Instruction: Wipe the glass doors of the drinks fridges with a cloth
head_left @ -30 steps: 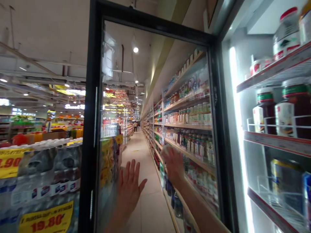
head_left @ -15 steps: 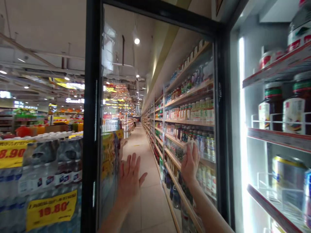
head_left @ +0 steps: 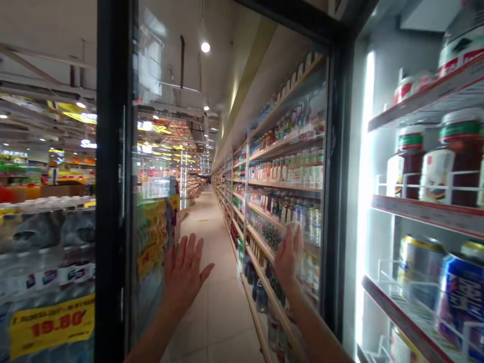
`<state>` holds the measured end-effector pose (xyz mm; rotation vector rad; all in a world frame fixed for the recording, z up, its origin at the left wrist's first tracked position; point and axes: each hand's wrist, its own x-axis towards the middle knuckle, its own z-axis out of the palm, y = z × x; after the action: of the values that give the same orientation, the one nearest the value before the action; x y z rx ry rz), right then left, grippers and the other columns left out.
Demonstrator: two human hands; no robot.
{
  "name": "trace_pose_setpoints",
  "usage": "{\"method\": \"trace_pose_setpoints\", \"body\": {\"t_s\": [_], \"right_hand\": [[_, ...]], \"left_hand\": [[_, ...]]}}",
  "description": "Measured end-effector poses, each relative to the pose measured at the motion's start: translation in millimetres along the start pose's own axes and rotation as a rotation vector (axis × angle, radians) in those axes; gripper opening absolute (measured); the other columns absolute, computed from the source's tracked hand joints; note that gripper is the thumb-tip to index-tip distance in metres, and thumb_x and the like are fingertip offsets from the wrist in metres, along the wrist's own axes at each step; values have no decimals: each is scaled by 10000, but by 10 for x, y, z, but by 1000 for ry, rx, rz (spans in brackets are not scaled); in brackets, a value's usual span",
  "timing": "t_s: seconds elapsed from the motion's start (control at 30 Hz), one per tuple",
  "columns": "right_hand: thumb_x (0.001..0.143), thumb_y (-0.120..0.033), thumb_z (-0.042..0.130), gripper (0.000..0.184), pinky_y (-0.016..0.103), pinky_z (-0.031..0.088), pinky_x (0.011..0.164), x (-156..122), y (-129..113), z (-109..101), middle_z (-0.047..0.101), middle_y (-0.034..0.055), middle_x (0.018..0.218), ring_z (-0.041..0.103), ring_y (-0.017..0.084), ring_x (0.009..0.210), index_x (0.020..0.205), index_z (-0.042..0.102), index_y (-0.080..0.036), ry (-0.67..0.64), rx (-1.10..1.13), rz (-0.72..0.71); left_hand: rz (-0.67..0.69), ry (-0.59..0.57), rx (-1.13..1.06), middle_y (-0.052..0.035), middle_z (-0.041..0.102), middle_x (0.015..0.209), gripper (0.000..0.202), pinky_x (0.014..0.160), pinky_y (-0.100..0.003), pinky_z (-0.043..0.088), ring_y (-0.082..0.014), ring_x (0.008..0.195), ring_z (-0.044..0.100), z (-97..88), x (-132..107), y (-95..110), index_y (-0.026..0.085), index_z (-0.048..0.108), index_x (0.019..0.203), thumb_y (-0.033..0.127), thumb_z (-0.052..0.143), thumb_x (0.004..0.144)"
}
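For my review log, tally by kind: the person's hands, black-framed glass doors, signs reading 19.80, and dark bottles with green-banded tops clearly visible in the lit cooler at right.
Bare hands, left hand and right hand: 2
Black-framed glass door: 1
Yellow 19.80 price sign: 1
Green-banded dark bottles: 2
Total: 6

Cooler shelves point(head_left: 427, 212): dark bottles point(head_left: 404, 159) with green-banded tops; one shelf lower, a blue can point(head_left: 459, 297) and a yellow-rimmed can point(head_left: 418, 264)
Bottle stack point(head_left: 47, 278): white-capped, a yellow price sign point(head_left: 53, 325) reading 19.80 in front
Ceiling point(head_left: 49, 25): lit round lamp point(head_left: 205, 47)
Aisle floor point(head_left: 227, 317): pale tiles
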<state>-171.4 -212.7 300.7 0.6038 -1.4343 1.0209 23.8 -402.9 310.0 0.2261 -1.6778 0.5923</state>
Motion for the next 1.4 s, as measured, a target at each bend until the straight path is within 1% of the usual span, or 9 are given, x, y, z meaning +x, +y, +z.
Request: {"method": "trace_pose_setpoints", "body": {"t_s": [0.17,0.33,0.4,0.6,0.8,0.87,1.07,1.27,1.4], "right_hand": [[844,-76,374,596,478,272,1081,-178,-311,59,369,42,1438,276,222,1354,1382,341,-328,-196,93,-406],[901,-190,312,553,567,283,1045,78,328,-81,229,130,1492,199,279,1377,1443,206,-211,15,-47,88],[897,-175,320,566,574,296,1035,37,281,-71,191,144,1501,189,295,1377,1448,188,-202,23,-31,94],[853,-57,364,627,469,276,1085,-339,-220,0,335,24,1457,242,219,1369,1403,283,-346,-236,101,-496],[888,-172,309,529,570,295,1043,98,582,-127,299,166,1456,232,296,1365,1417,285,-154,29,-50,172],[894,-182,297,535,588,295,1037,12,601,-146,267,178,1467,213,309,1369,1426,255,-138,52,-44,223],[883,-113,374,550,550,350,1030,-521,445,-181,286,68,1478,263,272,1357,1390,317,-316,-222,58,-273],[901,-143,304,562,596,309,1034,-151,539,-142,195,127,1503,172,289,1386,1445,189,-227,18,-5,21],[869,-87,345,573,525,306,1064,-169,81,-42,259,75,1491,206,265,1380,1409,301,-271,-148,73,-344]], "left_hand": [[-34,-15,-33,-127,268,1459,688,1108,-514,159,-264,1371,190,-6,13,7,202,113,1445,361,469,879],[-7,-2,-10,-136,248,1463,677,1110,-515,149,-259,1379,156,-31,40,20,176,99,1445,375,435,892],[12,14,10,-142,250,1460,669,1115,-508,138,-250,1384,130,-28,41,20,157,110,1444,367,428,894],[12,9,28,-145,261,1457,686,1113,-501,151,-254,1382,144,-12,18,2,158,110,1444,371,449,886],[17,13,11,-138,275,1454,666,1113,-488,159,-254,1380,152,-24,24,7,161,111,1443,363,431,894],[20,32,9,-137,283,1451,658,1113,-486,161,-255,1379,159,-22,23,9,161,127,1441,365,430,894],[28,46,14,-148,298,1445,648,1108,-492,167,-260,1379,164,-24,19,-1,144,144,1438,359,424,894],[37,58,33,-158,301,1443,636,1111,-484,156,-250,1384,153,-44,46,17,125,169,1433,340,419,890],[37,70,18,-157,282,1454,647,1110,-488,153,-258,1383,158,-7,33,7,124,169,1433,348,424,883]]}}
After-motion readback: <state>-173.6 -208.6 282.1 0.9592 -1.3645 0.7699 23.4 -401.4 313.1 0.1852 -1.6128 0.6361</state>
